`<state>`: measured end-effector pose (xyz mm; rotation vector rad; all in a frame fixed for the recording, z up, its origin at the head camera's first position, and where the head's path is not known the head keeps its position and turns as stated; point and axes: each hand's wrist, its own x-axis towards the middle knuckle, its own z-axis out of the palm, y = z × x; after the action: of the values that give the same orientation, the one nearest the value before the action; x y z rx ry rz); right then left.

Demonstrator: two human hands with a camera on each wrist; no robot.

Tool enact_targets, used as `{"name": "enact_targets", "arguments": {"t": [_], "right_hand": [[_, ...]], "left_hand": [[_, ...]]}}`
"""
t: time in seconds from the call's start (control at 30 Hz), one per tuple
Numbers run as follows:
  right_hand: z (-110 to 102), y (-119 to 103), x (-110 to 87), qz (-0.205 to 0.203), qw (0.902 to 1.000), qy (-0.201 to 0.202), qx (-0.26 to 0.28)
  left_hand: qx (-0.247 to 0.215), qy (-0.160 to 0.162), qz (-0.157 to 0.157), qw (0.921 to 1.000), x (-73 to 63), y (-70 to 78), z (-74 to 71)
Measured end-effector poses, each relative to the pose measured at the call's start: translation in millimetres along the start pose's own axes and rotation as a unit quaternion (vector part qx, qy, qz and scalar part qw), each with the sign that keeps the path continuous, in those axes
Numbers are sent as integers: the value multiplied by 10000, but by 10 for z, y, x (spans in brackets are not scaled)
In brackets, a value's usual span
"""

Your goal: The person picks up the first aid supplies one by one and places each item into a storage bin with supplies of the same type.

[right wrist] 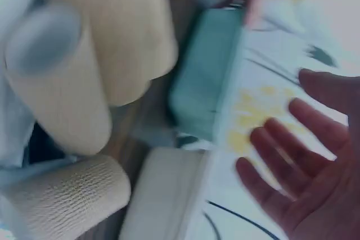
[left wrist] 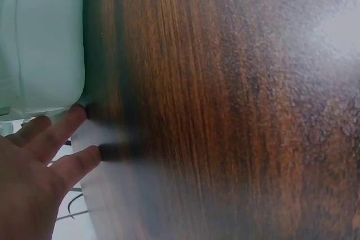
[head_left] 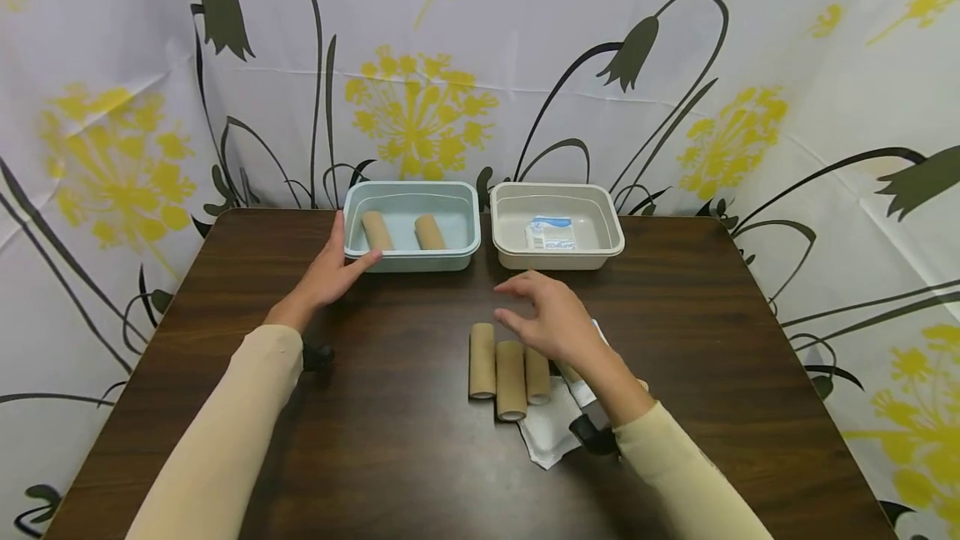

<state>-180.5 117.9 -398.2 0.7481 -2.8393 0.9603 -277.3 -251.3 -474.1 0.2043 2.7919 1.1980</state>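
My left hand [head_left: 326,273] rests at the left front corner of a light blue plastic bin [head_left: 412,263], its thumb by the front rim and its other fingers spread along the left side. Two brown cardboard tubes [head_left: 430,232] lie in that bin. My right hand [head_left: 555,319] hovers, holding nothing, its fingers spread and slightly bent. Just below it, several cardboard tubes [head_left: 512,382] lie beside white packets [head_left: 551,427], partly hidden by the hand and forearm. A tan roll with a ribbed surface [right wrist: 67,198] shows among them in the right wrist view.
A cream plastic bin [head_left: 558,260] stands right of the blue one at the table's back edge, with a white and blue packet [head_left: 551,233] inside. Behind the brown wooden table [head_left: 375,440] hangs a flowered curtain [head_left: 480,48].
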Motion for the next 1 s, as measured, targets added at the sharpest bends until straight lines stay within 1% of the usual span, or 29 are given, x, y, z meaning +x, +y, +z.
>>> {"name": "enact_targets", "arguments": {"t": [0.1,0.2,0.27,0.4,0.53,0.6,0.67,0.83,0.9,1.0], "right_hand": [[-132,-69,-342,301,9995,122,53],[-226,-74,-684,629,9973,326,-189],[-265,-48,-901,929,9940,427,-375],[-316,53,-1274,1586,9838,605,-582],[-296,193,-1568,2121,9704,866,-761],[-239,270,-1686,2367,9639,944,-773],[-157,338,-1779,2624,9577,972,-670],[81,442,-1903,3221,9410,970,-378],[152,456,-1922,3353,9358,1032,-341],[221,458,-1934,3443,9312,1158,-313]], "left_hand": [[-10,30,30,10000,-29,6,-22],[-8,56,32,10000,-65,2,-54],[-29,80,36,10000,-81,-1,-70],[-67,116,51,9999,-75,3,-74],[-39,107,52,9999,-59,1,-53],[-19,84,23,10000,-53,-4,-40],[-4,50,-18,10000,-44,-4,-27],[-2,-9,-71,10000,-15,3,-3],[-2,-25,-54,10000,-4,11,8],[16,-12,-29,10000,5,18,25]]}}
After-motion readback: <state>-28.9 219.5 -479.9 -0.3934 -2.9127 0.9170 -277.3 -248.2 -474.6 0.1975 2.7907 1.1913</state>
